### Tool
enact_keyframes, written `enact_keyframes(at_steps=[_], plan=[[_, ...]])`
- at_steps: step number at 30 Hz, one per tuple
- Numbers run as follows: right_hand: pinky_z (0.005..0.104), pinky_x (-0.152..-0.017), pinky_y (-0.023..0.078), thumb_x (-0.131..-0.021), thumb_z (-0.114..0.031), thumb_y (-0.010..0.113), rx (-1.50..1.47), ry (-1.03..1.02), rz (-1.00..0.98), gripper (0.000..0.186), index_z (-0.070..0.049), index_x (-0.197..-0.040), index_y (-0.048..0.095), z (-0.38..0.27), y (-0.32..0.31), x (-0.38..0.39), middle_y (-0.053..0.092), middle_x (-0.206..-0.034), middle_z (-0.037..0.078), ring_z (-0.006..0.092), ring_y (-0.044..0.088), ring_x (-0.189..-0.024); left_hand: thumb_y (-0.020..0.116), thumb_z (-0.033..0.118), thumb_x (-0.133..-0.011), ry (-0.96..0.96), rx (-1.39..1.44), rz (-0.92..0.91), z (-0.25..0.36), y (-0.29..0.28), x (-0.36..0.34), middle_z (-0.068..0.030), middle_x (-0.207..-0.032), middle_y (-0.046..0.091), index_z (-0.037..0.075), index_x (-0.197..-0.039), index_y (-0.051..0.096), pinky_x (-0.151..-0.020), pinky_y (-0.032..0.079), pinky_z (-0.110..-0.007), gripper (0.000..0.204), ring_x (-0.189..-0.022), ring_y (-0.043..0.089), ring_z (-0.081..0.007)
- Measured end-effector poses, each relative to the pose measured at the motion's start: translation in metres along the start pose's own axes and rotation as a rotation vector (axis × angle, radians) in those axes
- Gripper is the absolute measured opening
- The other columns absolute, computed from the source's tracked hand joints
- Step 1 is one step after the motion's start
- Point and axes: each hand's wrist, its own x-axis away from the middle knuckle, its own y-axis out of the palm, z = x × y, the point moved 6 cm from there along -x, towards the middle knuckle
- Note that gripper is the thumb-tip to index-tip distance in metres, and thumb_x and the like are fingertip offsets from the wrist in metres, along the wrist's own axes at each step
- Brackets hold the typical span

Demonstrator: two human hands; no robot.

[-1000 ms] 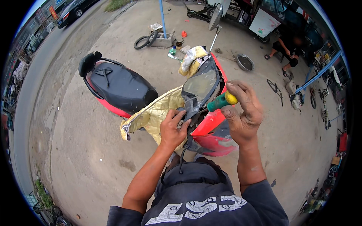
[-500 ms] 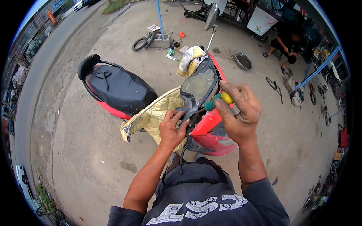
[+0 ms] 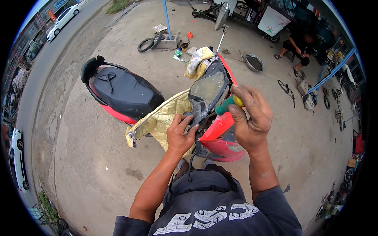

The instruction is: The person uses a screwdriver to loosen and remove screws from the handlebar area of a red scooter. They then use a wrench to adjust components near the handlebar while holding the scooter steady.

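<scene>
I'm taking the dark dash cover (image 3: 208,87) as the clock's hub, with twelve straight ahead of the wearer. By my reckoning the job at the front is partway: the cover and the red front panel (image 3: 217,129), near half past five, both sit on the red scooter (image 3: 130,94), and a tool is in place beside the seam between them. No loose fastener is plain to me, so I can't say how many are dealt with or how many are left. The screwdriver (image 3: 225,107), green with a yellow end, stands between four and five o'clock, its tip hidden from me. The right hand (image 3: 255,120), at four, has thumb and fingers closed about its handle. The left hand (image 3: 180,135), at seven, rests its fingertips on the cover's lower edge; whether they pinch it, I cannot tell. Counting round: one scooter, one screwdriver, one mirror (image 3: 222,16) showing at about half past twelve, one metal basin (image 3: 254,63) at two, one seated person (image 3: 301,51) between two and three, one yellow quilt (image 3: 163,120) at eight, one concrete block (image 3: 167,42) between ten and eleven, and two black rings (image 3: 146,49) at ten.
</scene>
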Motion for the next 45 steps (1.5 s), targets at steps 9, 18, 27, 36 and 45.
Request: enact_keyframes(at_steps=[9,18,27,36,45], plan=[[0.0337,-0.076,0.056,-0.078,0.0,0.081,0.061,0.051,0.05,0.043,0.0,-0.121,0.071,-0.006,-0.002,-0.005,0.07,-0.11,0.019,0.0271,0.07,-0.091,0.083,0.006,-0.077,-0.003,-0.01,0.003,0.001,-0.001,0.0,-0.0114,-0.096,0.066,-0.001,-0.107,0.074,-0.068,0.053,-0.034,0.032,-0.078,0.068,-0.027],[0.0348,-0.079,0.056,-0.081,-0.001,0.079,-0.181,0.088,-0.01,0.039,0.001,-0.119,0.072,0.003,-0.003,-0.002,0.069,-0.113,0.019,0.0261,0.068,-0.098,0.083,0.006,-0.077,0.023,-0.002,0.009,0.004,-0.001,-0.002,-0.0117,-0.095,0.066,-0.001,-0.107,0.074,-0.069,0.054,-0.035,0.032,-0.079,0.068,-0.028],[0.0356,-0.084,0.057,-0.083,0.001,0.077,-0.062,0.038,-0.009,0.043,0.0,-0.125,0.069,0.004,-0.004,-0.001,0.07,-0.11,0.019,0.0283,0.07,-0.097,0.082,0.006,-0.078,0.019,-0.013,0.004,0.004,-0.001,-0.001,-0.0121,-0.096,0.066,-0.001,-0.107,0.074,-0.069,0.054,-0.035,0.031,-0.079,0.068,-0.0284],[0.0336,-0.08,0.056,-0.083,0.001,0.076,-0.066,0.008,0.049,0.043,-0.002,-0.126,0.07,-0.002,-0.002,-0.002,0.07,-0.112,0.02,0.0262,0.069,-0.095,0.082,0.006,-0.078,-0.005,-0.007,-0.005,0.002,-0.001,0.0,-0.013,-0.096,0.065,-0.002,-0.107,0.074,-0.072,0.054,-0.035,0.032,-0.083,0.068,-0.0297],[0.0334,-0.08,0.056,-0.083,0.001,0.077,-0.245,0.077,-0.01,0.044,-0.001,-0.127,0.07,0.008,-0.004,0.0,0.07,-0.115,0.019,0.0262,0.069,-0.098,0.082,0.005,-0.077,-0.007,-0.002,-0.007,0.004,0.0,-0.002,-0.0131,-0.094,0.064,-0.002,-0.107,0.073,-0.072,0.054,-0.035,0.032,-0.083,0.067,-0.0303]])
